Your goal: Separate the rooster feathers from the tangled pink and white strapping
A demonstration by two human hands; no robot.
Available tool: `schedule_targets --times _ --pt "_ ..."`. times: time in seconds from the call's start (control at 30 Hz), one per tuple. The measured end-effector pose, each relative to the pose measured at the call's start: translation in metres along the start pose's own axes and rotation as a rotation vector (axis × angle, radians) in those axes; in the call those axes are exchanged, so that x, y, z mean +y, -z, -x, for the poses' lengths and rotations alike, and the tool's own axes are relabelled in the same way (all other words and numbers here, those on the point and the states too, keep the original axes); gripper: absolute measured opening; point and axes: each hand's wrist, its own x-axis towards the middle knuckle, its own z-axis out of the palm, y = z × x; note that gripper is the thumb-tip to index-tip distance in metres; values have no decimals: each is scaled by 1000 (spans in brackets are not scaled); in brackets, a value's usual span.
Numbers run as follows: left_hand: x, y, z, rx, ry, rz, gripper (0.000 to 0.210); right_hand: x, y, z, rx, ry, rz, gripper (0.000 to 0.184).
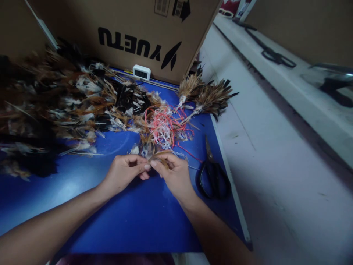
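My left hand (125, 172) and my right hand (174, 173) meet over the blue table, fingertips pinched together. Between them is a small bunch of brown and grey feathers (158, 158), its quill ends hidden by my fingers. Just beyond my hands lies a tangle of red and white string (165, 127). Black-handled scissors (213, 176) rest to the right of my right hand, blades pointing away. A large heap of loose brown, black and white feathers (79, 99) spreads over the left and back of the table. Two bound feather bundles (212, 97) lie at the back right.
An upside-down printed cardboard box (132, 22) stands along the back of the blue table (132, 228). A small white digital display (141, 72) leans against it. Along the right wall runs a pale ledge (303, 79) with another pair of scissors (278, 59) on it.
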Motion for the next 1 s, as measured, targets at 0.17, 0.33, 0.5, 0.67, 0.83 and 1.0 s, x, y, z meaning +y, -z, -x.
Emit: schedule_targets --times 0.17,0.33,0.5,0.67,0.83,1.0 --pt "0 1 0 -10 -19 -29 17 2 0 0 -9 -17 5 8" --pt "-4 4 -3 -5 -49 -12 18 -4 3 -2 45 -39 26 11" --pt "-4 5 -4 16 -71 -9 16 -13 10 -5 169 11 10 9" --pt "2 7 -3 49 -72 43 15 -11 17 -10 209 51 52 10" --pt "8 11 -7 150 -97 198 16 -3 33 -17 306 242 396 12" --pt "13 16 -11 225 -123 337 19 1 34 -16 129 472 795 15"
